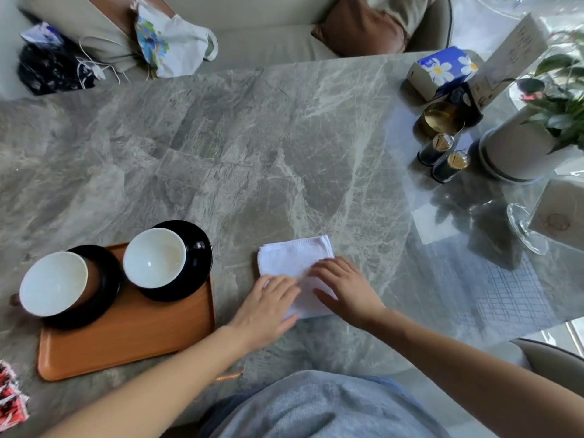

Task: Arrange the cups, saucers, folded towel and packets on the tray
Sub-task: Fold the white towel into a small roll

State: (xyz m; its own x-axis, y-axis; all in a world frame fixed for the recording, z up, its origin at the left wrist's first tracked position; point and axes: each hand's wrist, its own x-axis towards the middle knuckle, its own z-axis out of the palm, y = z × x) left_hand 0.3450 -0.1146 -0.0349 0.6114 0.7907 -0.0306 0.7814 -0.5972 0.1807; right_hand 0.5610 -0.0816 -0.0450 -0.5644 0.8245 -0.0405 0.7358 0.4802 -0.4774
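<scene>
An orange tray (126, 343) lies at the left on the grey marble table. Two white cups (53, 282) (155, 257) stand on black saucers (107, 295) (199, 263) at the tray's far end. A white folded towel (294, 257) lies on the table to the right of the tray. My left hand (268, 308) rests flat on the towel's near left part, fingers spread. My right hand (344, 289) presses flat on its near right part. Red and white packets (11, 396) lie at the far left edge, off the tray.
At the right stand a potted plant (524, 147), two dark shakers (442, 159), a gold tin (441, 118), a tissue pack (442, 71) and a glass stand (524, 229). A sofa with bags (170, 39) runs along the table's far side.
</scene>
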